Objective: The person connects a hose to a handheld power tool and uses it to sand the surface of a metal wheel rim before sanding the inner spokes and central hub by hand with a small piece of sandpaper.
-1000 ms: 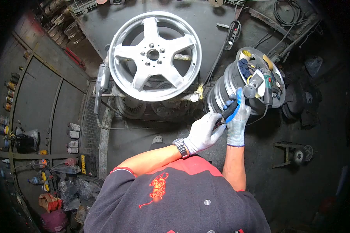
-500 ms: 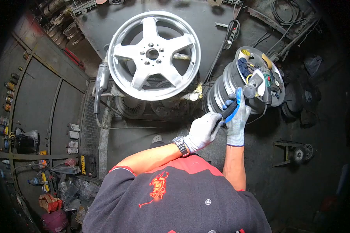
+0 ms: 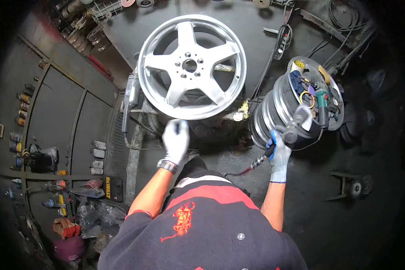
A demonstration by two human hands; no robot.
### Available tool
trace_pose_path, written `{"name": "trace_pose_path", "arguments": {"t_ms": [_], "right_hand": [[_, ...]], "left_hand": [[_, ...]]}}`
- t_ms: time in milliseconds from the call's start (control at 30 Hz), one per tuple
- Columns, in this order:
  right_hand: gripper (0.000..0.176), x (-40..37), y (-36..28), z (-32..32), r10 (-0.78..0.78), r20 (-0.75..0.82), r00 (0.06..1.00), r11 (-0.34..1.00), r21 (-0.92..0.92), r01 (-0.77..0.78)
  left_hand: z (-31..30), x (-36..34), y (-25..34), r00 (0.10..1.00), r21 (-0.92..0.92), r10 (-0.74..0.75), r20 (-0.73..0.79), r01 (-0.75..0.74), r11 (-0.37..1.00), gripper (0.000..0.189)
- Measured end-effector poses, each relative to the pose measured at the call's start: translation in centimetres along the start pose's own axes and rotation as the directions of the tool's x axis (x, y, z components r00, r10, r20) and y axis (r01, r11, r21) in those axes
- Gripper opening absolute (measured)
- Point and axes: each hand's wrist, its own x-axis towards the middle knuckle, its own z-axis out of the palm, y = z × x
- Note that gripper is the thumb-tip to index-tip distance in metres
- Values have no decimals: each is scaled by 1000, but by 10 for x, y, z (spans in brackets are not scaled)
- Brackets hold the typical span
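A silver five-spoke wheel rim (image 3: 205, 81) stands at the top centre. Just below its lower edge is my left hand (image 3: 176, 140), in a white glove and smeared by motion, so its fingers are unclear. On the right, my right hand (image 3: 280, 153), in a white and blue glove, is closed around the dark handle of a power tool (image 3: 294, 128) with a hose trailing to the lower left. The tool's head is in front of a stack of rims (image 3: 270, 110).
On the stack's top rim lie a green grinder (image 3: 322, 105), a yellow ring (image 3: 307, 99) and a cloth. A grey grinder (image 3: 131, 92) hangs left of the large rim. Bottles line the left wall. A small wheeled frame (image 3: 346, 186) is at the right.
My left hand has left the tool and moved left to below the large rim. My right hand still holds the tool, now slightly lower. The view has shifted a little.
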Motion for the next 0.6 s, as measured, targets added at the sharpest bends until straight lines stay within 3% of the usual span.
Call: {"name": "trace_pose_path", "arguments": {"t_ms": [67, 133, 167, 200, 267, 367, 467, 500, 600], "right_hand": [[31, -2, 12, -8, 282, 87, 956, 959, -71, -276], [32, -8, 20, -5, 337, 121, 934, 939, -112, -324], [34, -10, 22, -1, 319, 132, 938, 943, -141, -301], [37, -11, 24, 4, 304, 143, 942, 945, -171, -279], [37, -7, 23, 17, 284, 179, 942, 946, -210, -245], [36, 11, 18, 42, 257, 230, 939, 943, -275, -190], [31, 40, 25, 69, 239, 219, 946, 938, -304, -166], [32, 50, 24, 82, 214, 193, 958, 938, -315, -146], [36, 86, 18, 116, 176, 143, 974, 955, -265, -133]], "left_hand": [[-27, 29, -39, 996, 106, -43, -82, 51, 993, 19], [-51, 59, -64, 988, 120, -104, -119, 118, 986, 21], [-59, 73, -77, 984, 126, -112, -141, 130, 984, 22], [-60, 94, -122, 965, 53, -219, -142, 229, 972, 23], [-74, 114, -79, 970, 13, -212, -120, 215, 977, 24], [-64, 155, -121, 946, -99, -322, -34, 317, 943, 28], [-41, 181, -162, 965, 51, -248, -91, 253, 966, 33], [-31, 185, -176, 958, 6, -269, -103, 271, 963, 38], [-26, 190, -147, 884, -156, -467, 20, 464, 872, 39]]}}
